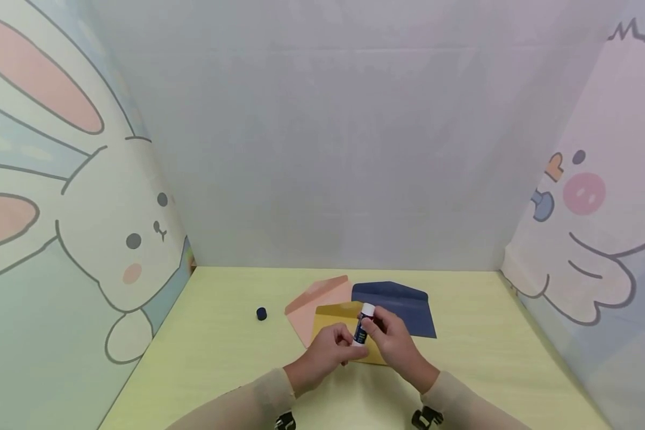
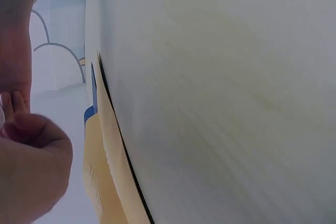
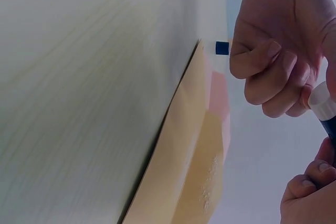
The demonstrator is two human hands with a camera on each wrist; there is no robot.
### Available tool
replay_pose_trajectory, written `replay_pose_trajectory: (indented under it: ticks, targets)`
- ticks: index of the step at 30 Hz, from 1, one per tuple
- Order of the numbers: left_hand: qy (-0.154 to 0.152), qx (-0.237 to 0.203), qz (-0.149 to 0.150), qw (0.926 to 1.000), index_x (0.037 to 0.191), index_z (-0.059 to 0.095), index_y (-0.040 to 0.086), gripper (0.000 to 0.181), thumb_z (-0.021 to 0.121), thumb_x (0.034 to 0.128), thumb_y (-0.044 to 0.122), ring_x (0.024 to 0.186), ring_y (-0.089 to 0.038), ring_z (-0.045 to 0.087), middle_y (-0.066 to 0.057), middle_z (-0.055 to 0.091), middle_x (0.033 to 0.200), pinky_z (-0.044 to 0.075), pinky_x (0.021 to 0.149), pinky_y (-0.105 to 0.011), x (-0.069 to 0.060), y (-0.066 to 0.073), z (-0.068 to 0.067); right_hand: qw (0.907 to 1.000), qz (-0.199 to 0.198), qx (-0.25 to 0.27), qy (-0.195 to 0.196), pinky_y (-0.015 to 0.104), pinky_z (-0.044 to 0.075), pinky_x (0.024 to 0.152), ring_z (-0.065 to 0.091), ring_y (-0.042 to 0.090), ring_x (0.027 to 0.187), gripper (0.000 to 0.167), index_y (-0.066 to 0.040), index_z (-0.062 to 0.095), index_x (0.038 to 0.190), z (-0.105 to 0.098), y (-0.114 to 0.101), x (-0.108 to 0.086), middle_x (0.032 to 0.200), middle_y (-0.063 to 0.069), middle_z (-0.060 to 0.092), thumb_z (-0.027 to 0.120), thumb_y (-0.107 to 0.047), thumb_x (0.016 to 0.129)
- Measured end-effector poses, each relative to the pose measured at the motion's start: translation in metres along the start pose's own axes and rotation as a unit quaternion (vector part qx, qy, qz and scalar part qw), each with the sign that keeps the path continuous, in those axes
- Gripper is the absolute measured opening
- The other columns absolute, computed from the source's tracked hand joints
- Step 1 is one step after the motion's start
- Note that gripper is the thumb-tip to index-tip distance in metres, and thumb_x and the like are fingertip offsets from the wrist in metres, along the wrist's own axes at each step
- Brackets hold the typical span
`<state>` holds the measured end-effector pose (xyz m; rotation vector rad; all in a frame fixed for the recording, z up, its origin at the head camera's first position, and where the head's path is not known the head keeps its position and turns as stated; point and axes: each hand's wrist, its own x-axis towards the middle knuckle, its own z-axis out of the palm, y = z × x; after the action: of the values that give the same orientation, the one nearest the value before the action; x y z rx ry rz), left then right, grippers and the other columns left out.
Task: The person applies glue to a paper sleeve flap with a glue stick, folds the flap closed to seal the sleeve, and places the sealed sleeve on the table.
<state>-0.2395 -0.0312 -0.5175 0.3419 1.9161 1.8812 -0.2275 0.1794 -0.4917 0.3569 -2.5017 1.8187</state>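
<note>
The job right now looks to be turning the bottom of the glue stick (image 1: 362, 329), so here is how I think it goes best. The right hand (image 1: 396, 343), coming in from four o'clock, holds the dark middle and should keep it steady. The left hand (image 1: 325, 346), coming from about eight, pinches close to the white bottom end, and that is the hand to do the turning. Small, slow turns are best (too many could make soft glue stick out and snap). Don't squeeze hard, and keep fingers off the top, or they may get sticky. It would help to stay up over the yellow envelope (image 1: 328, 322), so any drip lands there.

The glue stick is a little tube, dark blue with pale writing too small to read, and white at both ends. It is up above the yellow envelope, leaning so its top points to about one o'clock. I can't tell how much glue pokes out. A dark cap (image 1: 261, 313) sits well apart at nine o'clock from it. The pink envelope (image 1: 313, 304) lies at ten and the blue envelope (image 1: 408, 304) at two. On the yellow flap (image 3: 202, 171) there is a rough, whitish patch that looks like glue.
</note>
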Motion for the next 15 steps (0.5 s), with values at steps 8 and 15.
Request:
replay_pose_trajectory:
  ticks: [8, 15]
  targets:
    - [-0.128, -0.077, -0.044, 0.9879, 0.148, 0.073, -0.002, 0.043, 0.052, 0.1273, 0.029, 0.104, -0.016, 0.062, -0.001, 0.068, 0.112, 0.054, 0.084, -0.027, 0.0028, 0.0026, -0.0106, 0.9994, 0.022, 0.028, 0.001, 0.025, 0.059, 0.091, 0.066, 0.013, 0.102, 0.030, 0.005, 0.073, 0.141, -0.0054, 0.0061, 0.0013, 0.134, 0.028, 0.077, 0.063, -0.017, 0.123]
    - [-0.146, -0.058, -0.041, 0.9868, 0.149, 0.070, -0.008, 0.045, 0.049, 0.1282, 0.026, 0.104, -0.015, 0.062, -0.004, 0.069, 0.116, 0.054, 0.086, -0.026, 0.0040, 0.0019, -0.0101, 0.9990, 0.029, 0.035, 0.001, 0.025, 0.060, 0.092, 0.066, 0.012, 0.102, 0.033, 0.007, 0.072, 0.143, -0.0040, 0.0050, 0.0004, 0.135, 0.028, 0.077, 0.064, -0.017, 0.123]
